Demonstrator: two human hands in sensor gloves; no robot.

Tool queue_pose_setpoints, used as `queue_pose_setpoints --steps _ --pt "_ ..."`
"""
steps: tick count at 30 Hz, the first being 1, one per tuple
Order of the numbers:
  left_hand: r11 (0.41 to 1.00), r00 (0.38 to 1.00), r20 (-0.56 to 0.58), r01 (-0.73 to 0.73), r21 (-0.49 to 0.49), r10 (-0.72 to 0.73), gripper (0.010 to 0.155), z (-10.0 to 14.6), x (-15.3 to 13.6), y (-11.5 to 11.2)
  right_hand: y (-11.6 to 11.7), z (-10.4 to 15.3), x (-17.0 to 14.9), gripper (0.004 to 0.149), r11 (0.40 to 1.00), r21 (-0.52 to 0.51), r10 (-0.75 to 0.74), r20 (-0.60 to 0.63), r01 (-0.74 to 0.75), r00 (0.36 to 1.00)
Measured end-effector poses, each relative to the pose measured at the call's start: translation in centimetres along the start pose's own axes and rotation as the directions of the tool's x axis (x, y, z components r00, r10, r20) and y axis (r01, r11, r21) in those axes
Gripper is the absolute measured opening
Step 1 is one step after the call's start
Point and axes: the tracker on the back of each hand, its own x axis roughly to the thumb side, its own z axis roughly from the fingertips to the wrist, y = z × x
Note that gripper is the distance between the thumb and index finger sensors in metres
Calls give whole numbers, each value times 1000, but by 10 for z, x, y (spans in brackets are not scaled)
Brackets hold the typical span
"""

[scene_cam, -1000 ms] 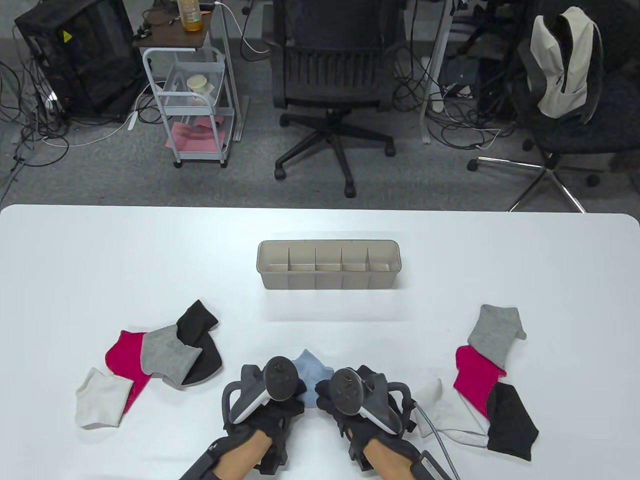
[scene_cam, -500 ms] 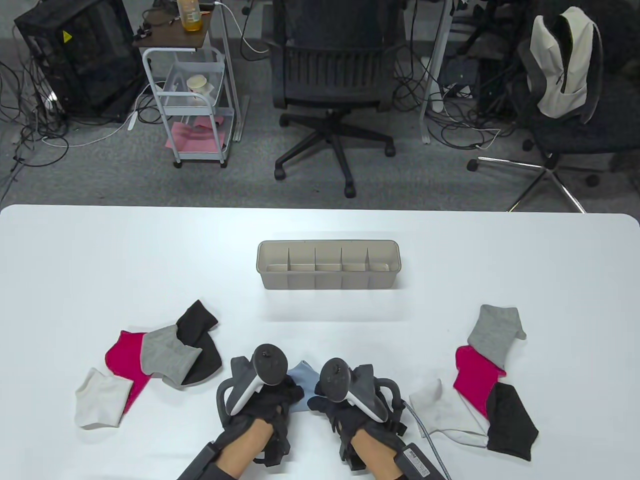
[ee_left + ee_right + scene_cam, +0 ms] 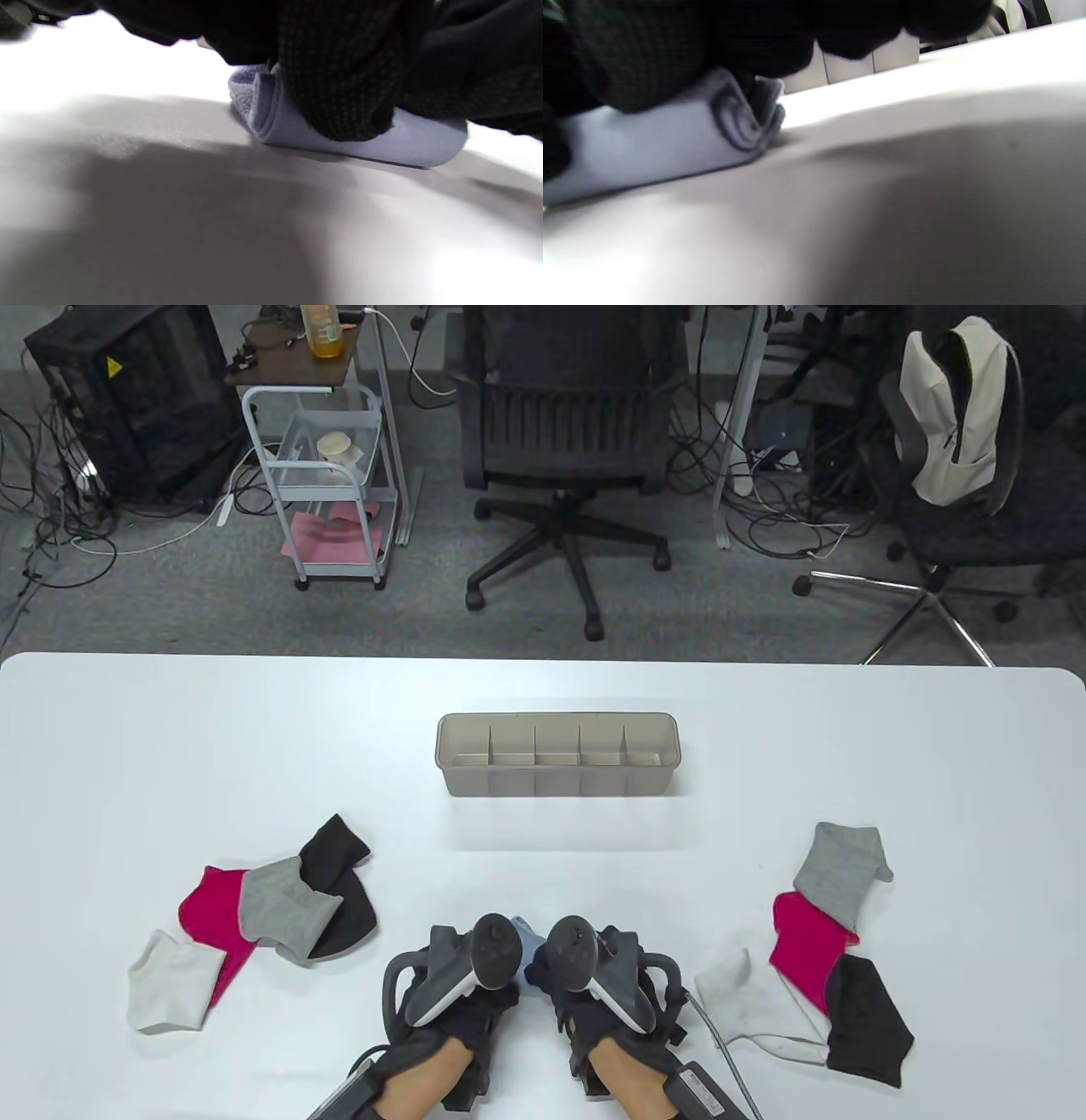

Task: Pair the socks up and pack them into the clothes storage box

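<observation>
Both gloved hands sit at the bottom centre of the table view, the left hand (image 3: 454,984) and the right hand (image 3: 598,980) side by side, with the pale blue soft-knit sock roll (image 3: 528,943) poking out between them. The wrist views show it best: the left hand's fingers (image 3: 339,84) are curled over the top of the roll and press it onto the white table (image 3: 543,695), and the right hand's fingers (image 3: 649,55) are curled over the other end, where you can see the spiral of the rolled layers. So both hands are holding the roll, not spread wide. The beige plastic storage box with dividers (image 3: 557,793) sits in the middle of the frame, well apart from the hands, all compartments empty as far as I can see. My take: the step is finishing the roll, so keep even pressure on both ends so it doesn't cone out, and keep the loose edge tucked under before lifting. Knit fabric springs open, so I'd pinch it tight for the carry. The other socks wait in a pile at lower left (image 3: 280,903) and another at lower right (image 3: 827,933).
</observation>
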Motion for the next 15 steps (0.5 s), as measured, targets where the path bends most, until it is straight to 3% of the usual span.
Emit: queue_pose_setpoints --steps 4,8,12,15 --pt "998 998 8 -58 -14 58 54 -1 -8 0 -3 11 6 42 993 -8 117 69 -117 991" --pt "966 977 -28 -211 -149 209 52 -7 -19 0 2 11 8 51 984 61 162 97 -169 982" --pt "922 939 -121 -339 -184 321 48 -12 -31 -1 4 1 -3 48 980 198 -6 -23 11 1000" --pt "935 939 -148 -329 -132 309 44 -15 -31 0 7 -7 -12 40 970 190 -126 -135 150 983"
